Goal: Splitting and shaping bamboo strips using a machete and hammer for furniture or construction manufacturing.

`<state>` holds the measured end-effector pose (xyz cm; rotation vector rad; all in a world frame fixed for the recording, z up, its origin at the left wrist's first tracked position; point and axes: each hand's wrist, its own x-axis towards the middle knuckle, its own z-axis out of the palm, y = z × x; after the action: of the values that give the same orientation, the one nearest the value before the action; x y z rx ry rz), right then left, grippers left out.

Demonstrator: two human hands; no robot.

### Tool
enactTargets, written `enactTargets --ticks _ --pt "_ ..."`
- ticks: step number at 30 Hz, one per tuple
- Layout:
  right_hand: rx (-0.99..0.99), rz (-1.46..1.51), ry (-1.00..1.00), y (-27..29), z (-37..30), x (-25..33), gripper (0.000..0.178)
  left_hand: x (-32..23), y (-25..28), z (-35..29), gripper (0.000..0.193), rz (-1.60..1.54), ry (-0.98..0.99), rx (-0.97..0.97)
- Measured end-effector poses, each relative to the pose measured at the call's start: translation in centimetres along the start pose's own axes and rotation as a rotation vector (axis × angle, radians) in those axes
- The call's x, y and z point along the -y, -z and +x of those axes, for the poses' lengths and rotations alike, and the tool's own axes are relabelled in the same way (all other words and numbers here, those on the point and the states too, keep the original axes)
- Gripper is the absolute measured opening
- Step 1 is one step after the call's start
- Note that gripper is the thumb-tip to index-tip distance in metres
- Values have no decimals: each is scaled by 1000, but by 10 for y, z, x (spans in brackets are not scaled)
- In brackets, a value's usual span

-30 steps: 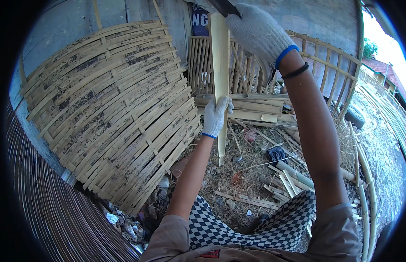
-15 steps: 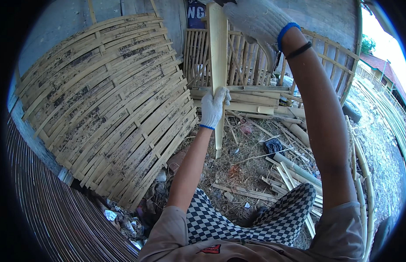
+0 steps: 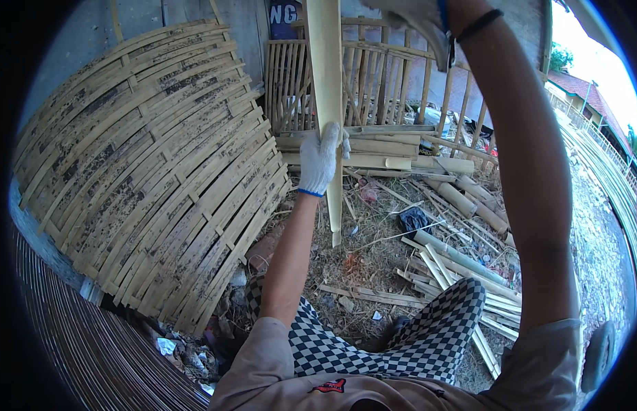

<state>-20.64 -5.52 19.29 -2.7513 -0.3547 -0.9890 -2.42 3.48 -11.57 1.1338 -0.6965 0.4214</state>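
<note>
A long split bamboo strip (image 3: 327,75) stands almost upright in front of me, its top cut off by the upper edge. My left hand (image 3: 319,159), in a white knitted glove with a blue cuff, is closed around it below the middle. The strip's narrow lower end hangs over the littered ground. My right hand (image 3: 407,8), gloved too, is raised at the upper edge to the right of the strip, mostly out of the picture. From it a curved grey tool part (image 3: 438,42), apparently a handle, sticks out downward; the rest of the tool is hidden.
At left leans a large woven bamboo panel (image 3: 147,171). Behind the strip stand a bamboo slat fence (image 3: 394,75) and stacked bamboo lengths (image 3: 380,147). Loose strips (image 3: 438,264), cut poles (image 3: 462,257) and a black plastic bag (image 3: 413,219) lie near my right knee.
My right hand has moved right and up, away from the strip's top. My left hand still grips the strip. The whole view has shifted, so the surroundings sit further left.
</note>
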Motion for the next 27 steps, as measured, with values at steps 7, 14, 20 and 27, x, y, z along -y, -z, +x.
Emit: enactTargets --ticks 7,14,20,27 --pt "-107 291 233 -32 1 -48 45 2 -16 -17 45 228 -6 -94" --pt "89 236 255 -11 -3 -32 42 84 27 -79 30 43 247 14" --pt "-60 180 116 -1 -6 -42 36 -8 -37 -31 32 124 178 75" --pt "133 104 170 -98 20 -111 39 126 42 -104 41 670 29 -87"
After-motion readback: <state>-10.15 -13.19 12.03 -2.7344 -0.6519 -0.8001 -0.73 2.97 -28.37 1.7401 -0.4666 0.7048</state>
